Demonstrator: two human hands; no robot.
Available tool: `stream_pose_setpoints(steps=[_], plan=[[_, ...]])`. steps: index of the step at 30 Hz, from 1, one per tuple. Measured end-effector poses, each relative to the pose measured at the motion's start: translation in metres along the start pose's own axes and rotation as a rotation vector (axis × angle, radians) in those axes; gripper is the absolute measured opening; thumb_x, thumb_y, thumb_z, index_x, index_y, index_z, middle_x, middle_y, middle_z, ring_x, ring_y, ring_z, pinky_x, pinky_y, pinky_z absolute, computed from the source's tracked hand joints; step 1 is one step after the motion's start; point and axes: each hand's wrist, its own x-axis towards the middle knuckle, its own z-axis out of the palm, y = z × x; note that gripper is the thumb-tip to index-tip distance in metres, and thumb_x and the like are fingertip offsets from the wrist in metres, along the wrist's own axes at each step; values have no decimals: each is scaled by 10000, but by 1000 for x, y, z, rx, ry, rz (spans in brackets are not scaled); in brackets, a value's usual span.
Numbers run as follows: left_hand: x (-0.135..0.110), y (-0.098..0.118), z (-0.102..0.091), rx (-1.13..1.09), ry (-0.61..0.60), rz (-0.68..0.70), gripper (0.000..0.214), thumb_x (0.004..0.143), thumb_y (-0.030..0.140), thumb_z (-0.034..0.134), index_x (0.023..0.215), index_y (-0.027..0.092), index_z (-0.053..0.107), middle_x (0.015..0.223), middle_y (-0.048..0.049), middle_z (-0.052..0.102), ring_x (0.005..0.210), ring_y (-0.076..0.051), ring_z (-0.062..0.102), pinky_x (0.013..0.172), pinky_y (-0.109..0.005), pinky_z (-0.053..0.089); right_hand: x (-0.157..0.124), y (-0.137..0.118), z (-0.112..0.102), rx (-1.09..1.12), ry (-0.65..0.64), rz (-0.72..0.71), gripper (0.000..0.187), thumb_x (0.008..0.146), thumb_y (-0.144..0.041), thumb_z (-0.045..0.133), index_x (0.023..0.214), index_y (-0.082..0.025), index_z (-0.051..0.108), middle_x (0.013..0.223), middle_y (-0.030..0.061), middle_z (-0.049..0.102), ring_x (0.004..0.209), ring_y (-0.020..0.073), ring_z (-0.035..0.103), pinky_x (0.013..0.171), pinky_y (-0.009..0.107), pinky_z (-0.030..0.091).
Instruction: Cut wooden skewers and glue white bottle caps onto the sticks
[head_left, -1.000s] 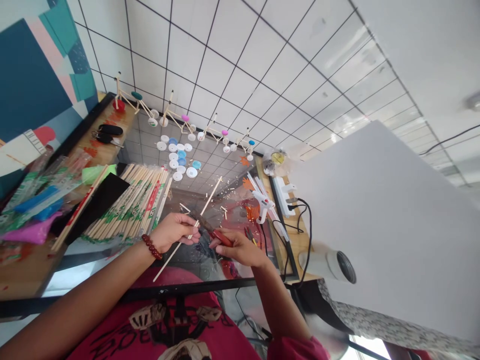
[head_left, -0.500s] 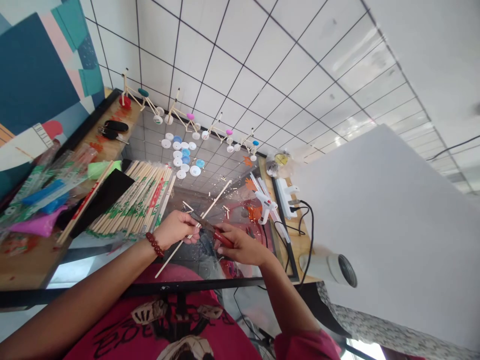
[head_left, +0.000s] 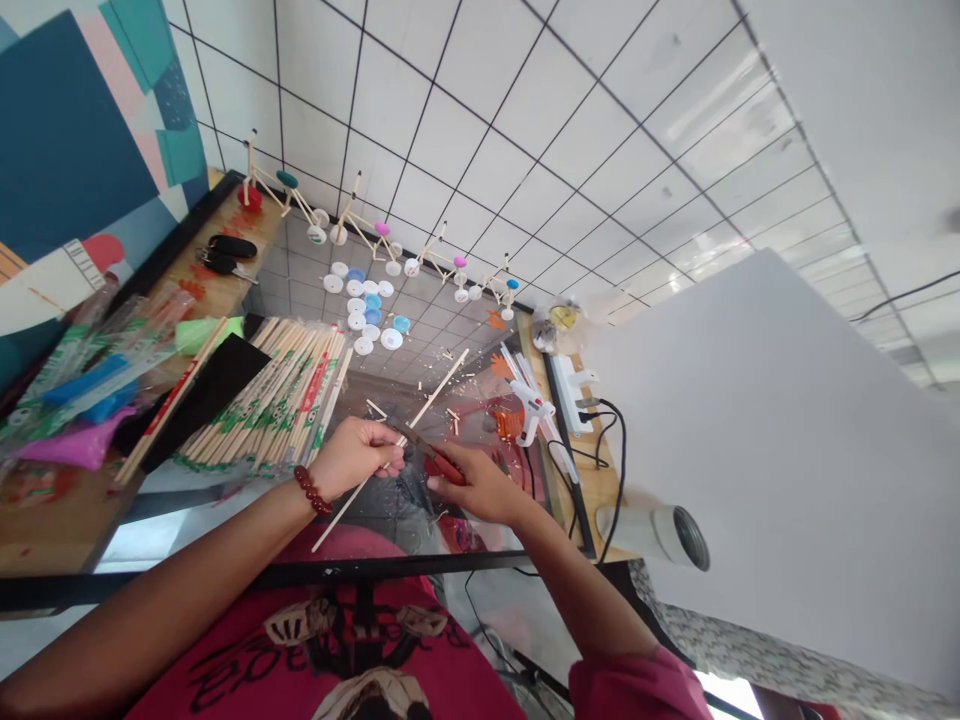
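My left hand [head_left: 358, 455], with a beaded bracelet on its wrist, pinches a thin wooden chopstick [head_left: 437, 392] near its middle. The stick slants from lower left to upper right over the glossy table. My right hand [head_left: 476, 485] is closed around the red handles of pliers [head_left: 448, 468]. Their dark jaws meet the chopstick just beyond my left fingertips; whether they are closed on it I cannot tell. Short cut stick pieces [head_left: 453, 420] and crumbs lie around the far part of the stick.
Packed chopsticks [head_left: 277, 395] lie left. White and blue discs [head_left: 372, 305] sit farther back, before small stick-built models [head_left: 360, 225] along the far edge. At right are a glue gun [head_left: 531, 408], a power strip [head_left: 571, 395] with cables, and a jar [head_left: 660, 533]. Keys [head_left: 219, 262] lie far left.
The pliers and my right hand have shifted slightly up and turned a little against the stick. The chopstick and my left hand have moved slightly right.
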Motion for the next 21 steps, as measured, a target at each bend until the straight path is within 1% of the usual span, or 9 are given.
stream_pose_setpoints(steps=[4,9,12,15,18,21], plan=[[1,-1,-1,14,-13,13,45,669,76,697,673,120,705,543,-38,700,470,-125,638,494,-213,490,3,-1,5,-75,-13,1,315,853,-271,604,1164,-218,595,1027,39,680,921,210,619,837,308,451],[1,2,-3,20,-29,23,58,677,78,679,675,127,711,545,-32,699,484,-126,643,517,-221,507,2,2,11,-163,-38,46,319,817,-237,579,1134,-221,549,995,46,664,900,218,612,792,296,421],[-1,5,-3,34,-28,21,90,670,53,665,633,130,693,526,-24,687,464,-116,626,484,-204,481,3,3,14,-180,-62,69,324,798,-231,561,1118,-223,515,949,34,651,854,211,600,738,283,396],[0,5,-2,22,-9,-1,105,663,38,659,616,131,675,516,-22,681,460,-116,627,473,-199,475,5,3,16,-225,-83,120,286,771,-224,542,1052,-219,486,869,19,620,774,200,570,672,272,353],[3,2,-2,-2,10,-18,93,644,43,684,615,128,659,510,-25,677,456,-122,630,466,-203,473,9,3,16,-272,-100,148,269,738,-216,537,995,-217,458,807,5,580,715,189,533,633,269,311],[6,-1,-3,-24,41,-44,99,625,59,726,641,125,654,508,-32,676,460,-138,640,466,-214,483,14,5,15,-289,-98,143,264,714,-211,540,962,-217,450,773,-4,552,689,182,507,624,270,299]])
